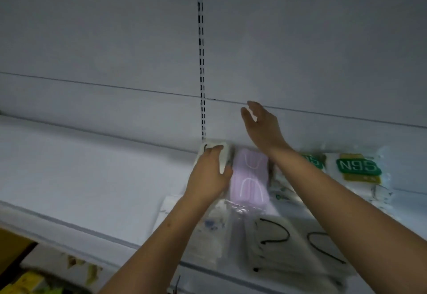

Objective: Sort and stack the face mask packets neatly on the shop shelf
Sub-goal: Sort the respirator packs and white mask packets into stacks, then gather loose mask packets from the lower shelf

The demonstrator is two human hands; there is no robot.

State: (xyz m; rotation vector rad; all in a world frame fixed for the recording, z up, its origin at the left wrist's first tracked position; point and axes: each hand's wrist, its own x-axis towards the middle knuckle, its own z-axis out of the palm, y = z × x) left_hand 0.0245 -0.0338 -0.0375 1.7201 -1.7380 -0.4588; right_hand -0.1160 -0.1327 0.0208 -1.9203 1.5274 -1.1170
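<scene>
The left hand [209, 173] grips a white packet [223, 155] at the back of the shelf [92, 178], fingers curled over its top edge, just left of a pink packet [250, 178] that lies flat beside it. The right hand [261, 125] hovers above the pink packet with fingers relaxed and spread, holding nothing. To the right, two N95 packets [358, 166] lie side by side against the back wall, the nearer one partly hidden by the right forearm. Toward the front edge, clear packets with black ear loops [288, 243] overlap loosely and at angles. The sorting looks about midway: the back row seems roughly grouped by kind, while the front packets probably need squaring and stacking. How many packets sit in each pile cannot be told.
</scene>
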